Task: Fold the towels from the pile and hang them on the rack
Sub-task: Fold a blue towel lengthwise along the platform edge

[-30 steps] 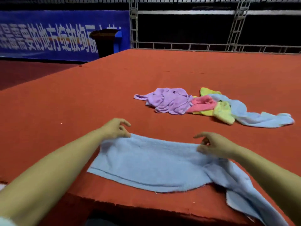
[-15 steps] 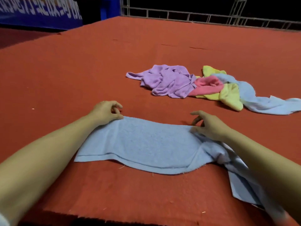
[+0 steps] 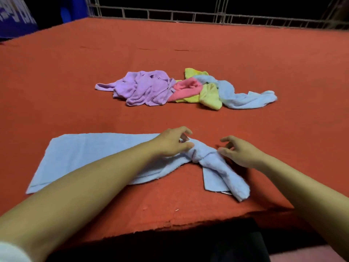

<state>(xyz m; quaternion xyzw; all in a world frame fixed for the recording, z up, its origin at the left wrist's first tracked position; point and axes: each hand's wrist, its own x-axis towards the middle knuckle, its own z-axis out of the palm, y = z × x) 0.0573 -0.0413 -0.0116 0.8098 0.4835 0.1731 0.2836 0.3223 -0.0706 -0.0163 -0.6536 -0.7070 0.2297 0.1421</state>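
Head cam, only view: light blue towel (image 3: 90, 154) lies near edge of the red table (image 3: 56, 82), left part flat w/ a corner toward the near left, right part bunched into a twisted roll running toward the near right. Left hand (image 3: 172, 143) sits on the bunched middle, fingers curled, thumb + fingers pinching the fabric there. Right hand (image 3: 239, 151) is just right of the roll, fingers loosely spread and bent, thumb tip touching the towel's edge; can't tell if it's actually got any cloth pinched, looks like no.

Farther back, mid-table, the pile: purple towel (image 3: 143, 88) on the left, pink towel (image 3: 186, 88) touching it, yellow towel (image 3: 209, 95) under/around the pink, another light blue one (image 3: 243, 97) draped off to the right. Metal railing (image 3: 188, 16) along the far edge, blue banner (image 3: 15, 17) far left.
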